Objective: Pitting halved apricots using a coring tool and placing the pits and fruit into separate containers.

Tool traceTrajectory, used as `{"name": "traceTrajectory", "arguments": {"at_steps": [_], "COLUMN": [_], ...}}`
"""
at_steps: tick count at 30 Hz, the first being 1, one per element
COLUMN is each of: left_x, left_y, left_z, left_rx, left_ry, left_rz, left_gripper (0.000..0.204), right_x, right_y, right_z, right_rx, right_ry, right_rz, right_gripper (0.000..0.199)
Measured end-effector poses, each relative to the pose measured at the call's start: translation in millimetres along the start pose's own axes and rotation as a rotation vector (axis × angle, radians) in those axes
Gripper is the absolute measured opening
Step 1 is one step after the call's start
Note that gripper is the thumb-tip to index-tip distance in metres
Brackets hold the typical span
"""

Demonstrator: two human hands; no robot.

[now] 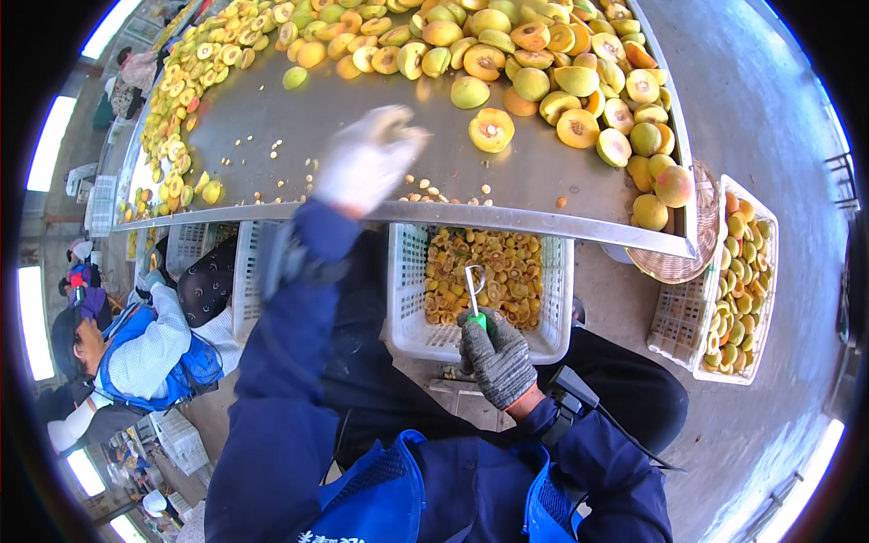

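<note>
My left hand, in a white glove, is over the near part of the metal table; motion blurs its fingers, and I cannot make out anything in them. My right hand, in a grey knit glove, is closed round the green handle of a pitting tool, whose curved metal loop points away from me. Beneath that tool stands a white plastic crate holding pitted yellow fruit pieces. Halved peaches and whole-looking ones are heaped along the table's far and right sides. Loose pits lie by the near edge.
The table's raised metal rim runs between me and the fruit. At the right, a wicker basket sits under the corner, beside a white crate of peaches. A co-worker in a blue vest sits to my left, near more crates.
</note>
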State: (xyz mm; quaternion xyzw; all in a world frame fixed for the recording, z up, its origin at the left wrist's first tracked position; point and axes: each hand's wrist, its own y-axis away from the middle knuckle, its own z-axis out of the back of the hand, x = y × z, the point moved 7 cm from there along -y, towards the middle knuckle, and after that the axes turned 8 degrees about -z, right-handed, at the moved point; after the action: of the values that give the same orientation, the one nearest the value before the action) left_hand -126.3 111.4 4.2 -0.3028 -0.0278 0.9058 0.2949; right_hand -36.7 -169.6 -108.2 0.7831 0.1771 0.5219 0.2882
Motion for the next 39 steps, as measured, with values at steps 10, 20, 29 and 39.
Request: {"name": "traceTrajectory", "arguments": {"at_steps": [10,20,29,39], "left_x": [-61,-72,-78,-81], "left_y": [-16,106,117,106], "left_z": [-61,-53,-41,-45], "left_rx": [0.104,0.030,0.014,0.130], "left_ry": [0.425,1.711,1.458,1.487], "left_rz": [-0.005,0.370,0.211,0.273], "left_gripper": [0.035,0.042,0.042,0.048], "right_x": [61,116,102,82], "right_y": [8,48,36,15], "right_z": [26,-1,-21,-17], "right_rx": [-0.059,-0.324,-0.311,0.062], "right_ry": [-0.104,0.743,1.040,0.596], "right_rz": [0.135,0.936,0.800,0.364], "right_gripper": [0.016,0.022,0.022,0.030]}}
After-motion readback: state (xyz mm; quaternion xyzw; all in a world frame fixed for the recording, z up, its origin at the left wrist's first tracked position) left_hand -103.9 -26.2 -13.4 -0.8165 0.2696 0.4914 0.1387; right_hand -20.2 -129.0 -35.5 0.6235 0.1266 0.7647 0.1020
